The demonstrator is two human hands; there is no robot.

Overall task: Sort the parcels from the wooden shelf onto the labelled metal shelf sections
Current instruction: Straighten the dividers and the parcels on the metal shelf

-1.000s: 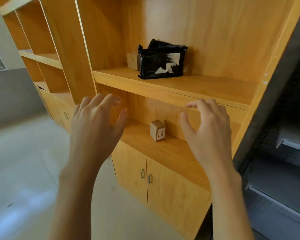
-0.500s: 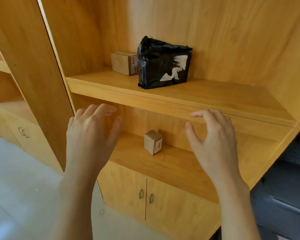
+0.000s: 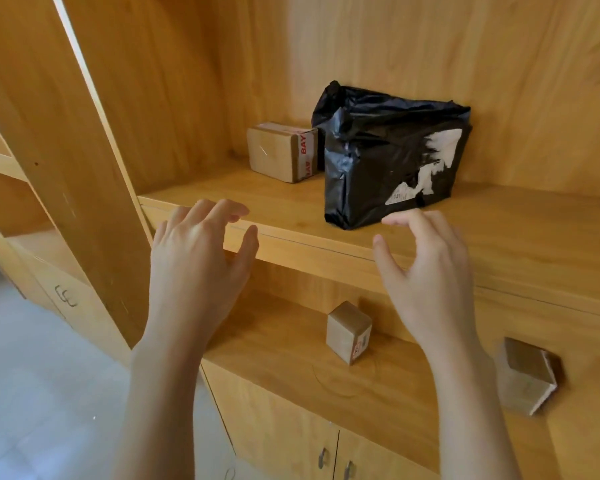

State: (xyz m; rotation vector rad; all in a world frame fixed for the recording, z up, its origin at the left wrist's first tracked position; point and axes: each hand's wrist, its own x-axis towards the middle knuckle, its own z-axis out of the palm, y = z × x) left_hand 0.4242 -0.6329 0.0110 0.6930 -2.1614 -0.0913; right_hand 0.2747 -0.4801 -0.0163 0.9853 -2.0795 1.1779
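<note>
— Wooden shelf fills nearly the whole view, with a strip of pale floor at the lower left. What sits nearest?

— Cupboard doors at the bottom, then the lower board with two small boxes: one between the wrists, another off to the right, tipped on an edge and blurred.

— And the hands?

— Both are raised in front of the upper board's front edge, well apart, holding nothing. Left hand has its fingers loosely bent and spread; right hand is cupped, thumb out. I judge they are shaped that way to take something broad from both sides.

— Meaning the black bag?

— Likely. It stands on the upper board just beyond the right fingertips, not touched, its torn white label facing out. A taped carton sits just beside it on the left, further back near the rear wall.

— So nothing is sorted yet from this spot?

— All four parcels lie on wood; the metal shelf is out of view.

— What differs from half a second ago?

— The view has closed in and risen: the bag looms larger, the hands have lifted from the lower opening to the upper board's edge, and the right-hand small box has come into sight. The parcels themselves have not shifted.
</note>
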